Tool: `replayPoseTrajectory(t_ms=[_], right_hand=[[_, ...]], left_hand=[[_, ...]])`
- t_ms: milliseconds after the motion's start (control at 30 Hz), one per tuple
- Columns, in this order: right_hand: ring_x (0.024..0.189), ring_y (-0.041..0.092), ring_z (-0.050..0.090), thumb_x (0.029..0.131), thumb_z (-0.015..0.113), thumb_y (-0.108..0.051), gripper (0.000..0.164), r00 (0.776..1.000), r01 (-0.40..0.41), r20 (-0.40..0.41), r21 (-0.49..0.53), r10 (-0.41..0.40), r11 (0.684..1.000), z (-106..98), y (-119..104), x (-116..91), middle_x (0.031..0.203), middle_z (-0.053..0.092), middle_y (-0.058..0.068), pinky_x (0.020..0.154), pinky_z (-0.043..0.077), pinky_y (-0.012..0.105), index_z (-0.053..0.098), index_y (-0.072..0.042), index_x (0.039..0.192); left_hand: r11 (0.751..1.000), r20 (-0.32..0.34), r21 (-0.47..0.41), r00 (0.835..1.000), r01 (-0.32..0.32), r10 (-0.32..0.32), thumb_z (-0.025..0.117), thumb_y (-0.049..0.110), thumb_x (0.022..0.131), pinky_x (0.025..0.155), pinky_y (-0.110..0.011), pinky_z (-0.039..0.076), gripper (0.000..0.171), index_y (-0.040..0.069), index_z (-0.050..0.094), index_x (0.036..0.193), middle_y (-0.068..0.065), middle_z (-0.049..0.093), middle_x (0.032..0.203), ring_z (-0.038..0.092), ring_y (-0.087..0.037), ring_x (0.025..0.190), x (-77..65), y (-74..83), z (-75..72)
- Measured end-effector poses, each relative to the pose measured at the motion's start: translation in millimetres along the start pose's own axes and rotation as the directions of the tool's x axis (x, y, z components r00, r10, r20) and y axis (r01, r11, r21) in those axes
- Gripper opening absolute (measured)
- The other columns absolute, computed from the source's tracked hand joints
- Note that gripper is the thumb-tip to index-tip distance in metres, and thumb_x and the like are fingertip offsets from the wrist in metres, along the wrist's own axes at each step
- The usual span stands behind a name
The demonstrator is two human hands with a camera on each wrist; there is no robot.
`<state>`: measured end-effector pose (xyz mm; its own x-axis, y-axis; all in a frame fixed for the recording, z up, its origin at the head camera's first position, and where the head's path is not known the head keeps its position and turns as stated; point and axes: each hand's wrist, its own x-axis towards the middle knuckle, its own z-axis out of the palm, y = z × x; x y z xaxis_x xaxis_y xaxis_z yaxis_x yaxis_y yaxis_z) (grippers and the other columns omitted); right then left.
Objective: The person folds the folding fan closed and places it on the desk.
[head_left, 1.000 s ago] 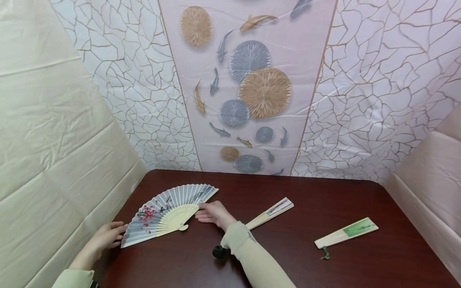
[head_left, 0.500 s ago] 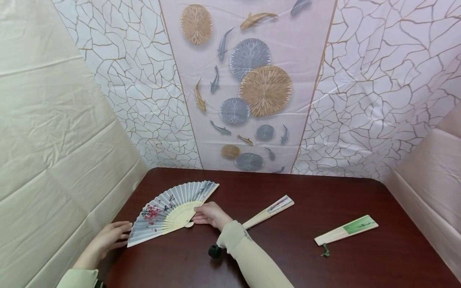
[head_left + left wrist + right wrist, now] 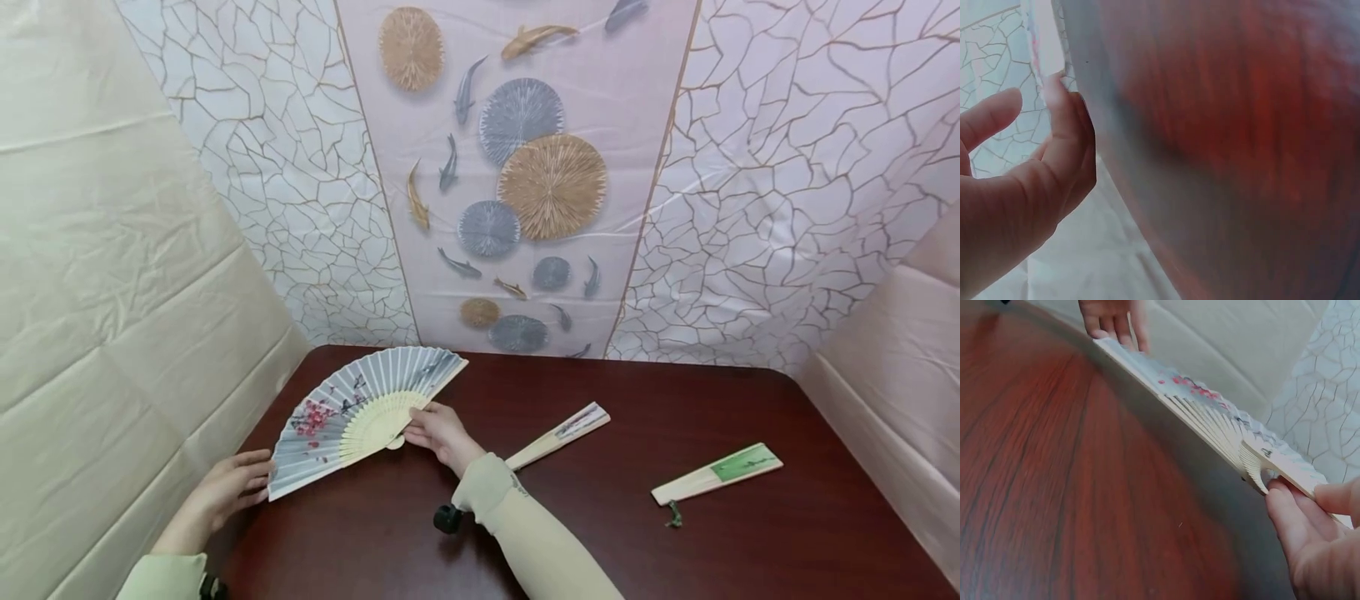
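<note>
A spread folding fan [image 3: 375, 383], grey-blue with red blossoms and pale ribs, is held between both hands at the table's left. My right hand [image 3: 442, 433] pinches its right end stick near the pivot, thumb on top and fingers beneath, as the right wrist view shows. At the fan's far left edge, my left hand [image 3: 232, 483] touches it with fingertips, the thumb [image 3: 1000, 109] standing apart. From the right wrist view the fan [image 3: 1210, 415] looks tilted and raised off the table. Only a bright strip of the fan [image 3: 1047, 44] enters the left wrist view.
A folded fan with a purple-toned print [image 3: 562, 433] lies right of my right forearm, its lower end hidden by the sleeve. Farther right lies a folded green fan [image 3: 720, 473] with a green tassel [image 3: 673, 514]. Fabric walls [image 3: 150, 292] border the dark red table [image 3: 637, 400].
The fan has moved slightly right and away from me, and its leaf looks somewhat wider spread. My right hand has shifted its hold closer to the pivot; my left hand has followed the edge.
</note>
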<state>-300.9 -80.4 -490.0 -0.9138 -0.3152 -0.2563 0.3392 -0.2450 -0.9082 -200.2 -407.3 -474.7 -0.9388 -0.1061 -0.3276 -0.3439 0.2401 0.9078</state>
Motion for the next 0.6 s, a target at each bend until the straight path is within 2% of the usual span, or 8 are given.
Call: replayPoseTrajectory(t_ms=[133, 233, 333, 433, 600], right_hand=[[0.102, 0.033, 0.068, 0.103, 0.058, -0.009, 0.021, 0.998, 0.052, -0.022, 0.051, -0.051, 0.997, 6, -14, -3, 0.104, 0.063, 0.022, 0.091, 0.057, 0.038, 0.055, 0.007, 0.117], [0.105, 0.035, 0.067, 0.103, 0.059, -0.010, 0.027, 0.994, 0.102, -0.034, 0.076, -0.099, 0.992, 9, -24, -5, 0.101, 0.063, 0.018, 0.092, 0.057, 0.037, 0.055, 0.007, 0.123], [0.107, 0.035, 0.067, 0.103, 0.059, -0.011, 0.025, 0.989, 0.148, -0.031, 0.090, -0.145, 0.985, 12, -33, -8, 0.100, 0.064, 0.015, 0.092, 0.057, 0.036, 0.057, 0.006, 0.121], [0.099, 0.029, 0.069, 0.103, 0.059, -0.012, 0.020, 0.981, 0.194, -0.018, 0.108, -0.193, 0.975, 16, -41, -12, 0.099, 0.065, 0.012, 0.093, 0.057, 0.036, 0.058, 0.003, 0.116], [0.098, 0.025, 0.071, 0.103, 0.059, -0.012, 0.023, 0.960, 0.278, -0.011, 0.120, -0.279, 0.953, 20, -59, -24, 0.108, 0.070, 0.019, 0.093, 0.056, 0.036, 0.060, 0.003, 0.120]], left_hand=[[0.998, -0.008, 0.053, 1.000, -0.030, 0.030, 0.059, 0.018, 0.102, 0.076, -0.022, 0.056, 0.068, -0.019, 0.025, 0.147, -0.001, 0.063, 0.109, 0.058, -0.005, 0.090, 2.2, 10.3, 1.1], [0.994, -0.011, 0.093, 0.999, -0.051, 0.052, 0.060, 0.022, 0.102, 0.077, -0.022, 0.055, 0.066, -0.019, 0.029, 0.144, -0.003, 0.062, 0.113, 0.057, -0.006, 0.092, 3.7, 16.5, 4.1], [0.994, -0.032, 0.091, 0.997, -0.063, 0.067, 0.060, 0.021, 0.102, 0.075, -0.022, 0.055, 0.059, -0.017, 0.036, 0.139, 0.000, 0.062, 0.103, 0.057, -0.007, 0.087, 3.9, 19.5, 8.0], [0.992, -0.059, 0.088, 0.993, -0.095, 0.100, 0.061, 0.019, 0.102, 0.070, -0.022, 0.055, 0.052, -0.016, 0.041, 0.134, 0.005, 0.062, 0.091, 0.058, -0.005, 0.079, 2.1, 23.9, 10.3], [0.973, -0.074, 0.142, 0.978, -0.183, 0.195, 0.060, 0.018, 0.102, 0.070, -0.023, 0.054, 0.049, -0.016, 0.043, 0.132, 0.007, 0.064, 0.089, 0.060, -0.004, 0.076, -5.7, 43.5, 11.4]])
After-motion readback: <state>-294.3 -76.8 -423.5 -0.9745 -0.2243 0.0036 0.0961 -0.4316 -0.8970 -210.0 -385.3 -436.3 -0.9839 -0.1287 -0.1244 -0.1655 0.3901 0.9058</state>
